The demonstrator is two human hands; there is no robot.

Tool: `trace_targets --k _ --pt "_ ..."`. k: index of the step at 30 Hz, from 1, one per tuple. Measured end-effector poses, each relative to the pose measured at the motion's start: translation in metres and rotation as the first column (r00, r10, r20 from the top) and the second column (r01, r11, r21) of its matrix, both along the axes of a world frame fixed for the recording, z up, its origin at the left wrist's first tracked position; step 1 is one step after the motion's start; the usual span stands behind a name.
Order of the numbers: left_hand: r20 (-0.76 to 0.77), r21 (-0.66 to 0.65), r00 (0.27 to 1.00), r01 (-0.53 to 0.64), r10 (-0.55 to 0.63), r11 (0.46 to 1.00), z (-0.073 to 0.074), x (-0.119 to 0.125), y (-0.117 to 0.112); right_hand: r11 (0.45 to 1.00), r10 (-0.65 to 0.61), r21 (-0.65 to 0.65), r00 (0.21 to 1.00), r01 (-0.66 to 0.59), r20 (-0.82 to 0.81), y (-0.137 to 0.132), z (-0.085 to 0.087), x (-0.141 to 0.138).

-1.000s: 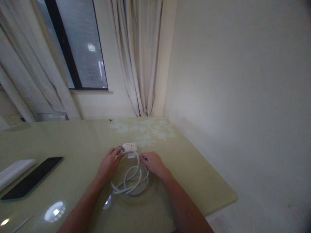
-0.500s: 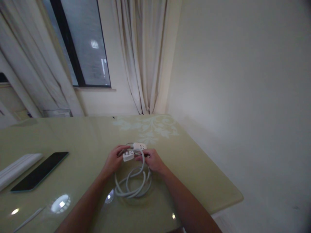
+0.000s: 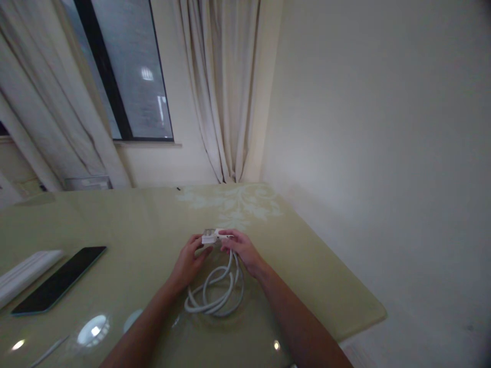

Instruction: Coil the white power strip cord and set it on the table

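A white extension cord lies in front of me, its cable (image 3: 215, 306) coiled in loose loops on the table. Its white plug (image 3: 209, 238) is raised above the loops, with greyish prongs on its upper side. My right hand (image 3: 243, 250) grips the cord's end from the right, fingers over the white part and the cable hanging below. At the plug's left side are the fingertips of my left hand (image 3: 190, 260), curved around it, the thumb lower down. The socket end is mostly hidden by the plug and the right fingers.
A glossy greenish table (image 3: 146, 220) spreads under everything, with its right edge along the wall. To the left lie a flat black slab (image 3: 59, 281) and a long white object (image 3: 26, 276). A thin white stick-like item (image 3: 49, 351) lies near the front left.
The plug has turned and come level between my hands, covering most of the socket end. My right fingers have moved up over the white part. The cable loops have shifted slightly right.
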State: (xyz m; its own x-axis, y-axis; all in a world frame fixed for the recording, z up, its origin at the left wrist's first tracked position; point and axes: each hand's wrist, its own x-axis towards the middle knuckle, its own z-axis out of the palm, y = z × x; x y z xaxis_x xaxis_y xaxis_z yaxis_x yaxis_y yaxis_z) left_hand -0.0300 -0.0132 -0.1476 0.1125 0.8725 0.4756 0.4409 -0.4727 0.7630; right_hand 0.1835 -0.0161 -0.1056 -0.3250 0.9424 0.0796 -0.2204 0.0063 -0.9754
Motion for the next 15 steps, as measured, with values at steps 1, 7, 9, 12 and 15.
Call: trace_targets --k 1,7,9,12,15 --pt "-0.014 0.006 1.000 -0.011 0.012 1.000 0.000 0.001 0.000 0.996 -0.039 0.081 0.996 0.033 0.074 -0.001 0.000 0.000" --pt "-0.118 -0.010 0.984 -0.133 0.131 0.991 0.001 0.001 -0.001 0.894 -0.353 0.435 0.769 0.109 0.533 -0.004 0.000 0.005" --pt "-0.189 -0.018 0.969 -0.163 0.156 0.986 0.002 0.000 -0.002 0.867 -0.370 0.494 0.758 0.073 0.537 -0.005 -0.001 0.005" --pt "-0.307 -0.022 0.934 -0.199 0.183 0.980 0.006 0.000 -0.006 0.796 -0.449 0.590 0.783 0.132 0.431 -0.007 -0.001 0.001" --pt "-0.424 -0.023 0.883 -0.229 0.199 0.973 0.014 0.004 -0.015 0.788 -0.421 0.584 0.862 0.193 0.283 -0.009 -0.001 -0.004"
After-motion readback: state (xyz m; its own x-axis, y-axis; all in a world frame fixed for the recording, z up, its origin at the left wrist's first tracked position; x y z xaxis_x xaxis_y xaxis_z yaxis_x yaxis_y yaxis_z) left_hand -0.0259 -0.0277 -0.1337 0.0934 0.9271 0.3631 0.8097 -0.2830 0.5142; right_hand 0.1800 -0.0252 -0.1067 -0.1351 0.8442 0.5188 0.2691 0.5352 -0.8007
